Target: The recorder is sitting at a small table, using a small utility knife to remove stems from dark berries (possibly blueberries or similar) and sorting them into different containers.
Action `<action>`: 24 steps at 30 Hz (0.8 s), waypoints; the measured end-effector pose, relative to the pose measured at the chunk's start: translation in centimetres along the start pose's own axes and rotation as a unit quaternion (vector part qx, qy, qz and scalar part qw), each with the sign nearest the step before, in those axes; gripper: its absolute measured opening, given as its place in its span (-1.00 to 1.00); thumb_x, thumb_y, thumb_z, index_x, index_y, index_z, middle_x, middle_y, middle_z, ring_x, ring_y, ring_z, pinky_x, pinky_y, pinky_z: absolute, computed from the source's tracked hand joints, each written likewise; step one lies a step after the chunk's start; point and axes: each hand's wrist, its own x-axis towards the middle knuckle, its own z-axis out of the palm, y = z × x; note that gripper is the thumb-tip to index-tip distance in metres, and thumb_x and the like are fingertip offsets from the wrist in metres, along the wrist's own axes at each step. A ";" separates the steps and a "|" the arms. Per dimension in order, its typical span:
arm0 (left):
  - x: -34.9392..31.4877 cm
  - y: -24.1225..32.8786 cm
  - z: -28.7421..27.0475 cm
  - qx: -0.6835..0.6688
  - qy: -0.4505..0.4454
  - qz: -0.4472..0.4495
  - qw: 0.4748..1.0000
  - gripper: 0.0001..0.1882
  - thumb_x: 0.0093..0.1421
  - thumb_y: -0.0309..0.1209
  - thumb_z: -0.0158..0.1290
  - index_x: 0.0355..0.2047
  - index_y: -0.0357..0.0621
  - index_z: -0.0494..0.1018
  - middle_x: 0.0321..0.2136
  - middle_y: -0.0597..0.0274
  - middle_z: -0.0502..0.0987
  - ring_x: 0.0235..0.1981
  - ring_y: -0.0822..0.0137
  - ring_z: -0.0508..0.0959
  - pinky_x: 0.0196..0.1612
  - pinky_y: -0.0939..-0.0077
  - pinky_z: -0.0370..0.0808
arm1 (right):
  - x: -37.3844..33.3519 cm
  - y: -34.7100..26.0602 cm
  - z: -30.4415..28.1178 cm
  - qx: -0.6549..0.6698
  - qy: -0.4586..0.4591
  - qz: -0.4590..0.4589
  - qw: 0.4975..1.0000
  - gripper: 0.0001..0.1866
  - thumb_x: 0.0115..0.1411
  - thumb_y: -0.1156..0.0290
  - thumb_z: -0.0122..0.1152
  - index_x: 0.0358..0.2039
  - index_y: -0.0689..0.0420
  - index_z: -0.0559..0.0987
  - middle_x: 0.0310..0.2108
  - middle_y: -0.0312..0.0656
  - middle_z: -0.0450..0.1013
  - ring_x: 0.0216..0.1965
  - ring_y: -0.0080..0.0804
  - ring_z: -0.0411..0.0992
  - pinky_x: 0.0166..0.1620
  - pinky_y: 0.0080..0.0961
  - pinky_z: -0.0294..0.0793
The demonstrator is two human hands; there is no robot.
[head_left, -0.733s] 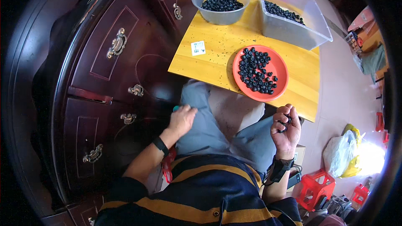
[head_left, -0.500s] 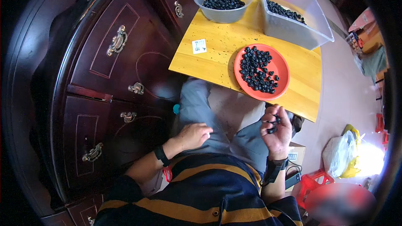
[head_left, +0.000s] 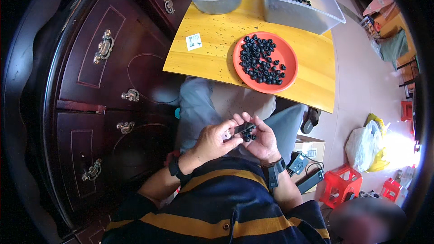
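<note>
My left hand [head_left: 215,141] is closed on a slim, dark, blade-like tool [head_left: 243,128] with a pale end by the thumb; its exact kind is hard to make out. The tool's tip reaches over my right hand [head_left: 263,142], which is cupped palm up above my lap. Several small black round pieces [head_left: 249,136] with holes in them rest in that palm and against its fingers. Beyond both hands, an orange-red plate [head_left: 289,65] on the yellow table [head_left: 212,61] carries many of the same black pieces [head_left: 258,63], mostly on its left side.
A round translucent bowl [head_left: 216,7] and a clear rectangular bin [head_left: 298,16], both with black pieces, stand at the table's far side. A white label [head_left: 194,41] lies at the left. Dark wooden drawers [head_left: 104,63] rise on my left. A red stool [head_left: 341,185] and bags [head_left: 364,147] are at right.
My right hand has moved left and down from the table's edge, bringing the black pieces to my left hand. The left hand has risen slightly, and the dark tool now shows. The view has shifted.
</note>
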 end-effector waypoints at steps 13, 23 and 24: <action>-0.1 0.3 1.9 0.117 0.012 0.063 0.991 -0.68 0.04 -0.31 0.27 -0.23 -0.18 0.48 -0.55 0.11 0.55 -0.52 0.12 0.61 -0.48 0.30 0.50 | 1.1 0.7 -1.6 0.049 -0.016 -0.002 0.999 -0.71 0.37 0.27 -0.07 -0.18 0.22 0.52 -0.06 0.01 0.48 0.03 -0.10 0.41 0.19 -0.15 0.32; 0.0 -0.4 2.2 0.127 0.015 0.087 0.988 -0.75 0.07 -0.39 0.25 -0.26 -0.18 0.49 -0.57 0.18 0.55 -0.59 0.24 0.59 -0.53 0.38 0.47 | 1.0 0.6 -1.7 0.062 -0.002 -0.005 0.998 -0.73 0.36 0.27 -0.07 -0.28 0.18 0.53 -0.11 -0.01 0.51 0.01 -0.09 0.42 0.19 -0.11 0.31; -0.1 -0.5 2.2 0.050 0.030 0.056 0.997 -0.76 0.08 -0.43 0.24 -0.25 -0.19 0.49 -0.58 0.22 0.55 -0.60 0.37 0.56 -0.53 0.45 0.46 | 0.9 0.5 -1.5 0.050 0.008 0.001 0.999 -0.74 0.36 0.27 -0.06 -0.28 0.17 0.53 -0.16 -0.06 0.52 -0.05 -0.14 0.45 0.11 -0.15 0.38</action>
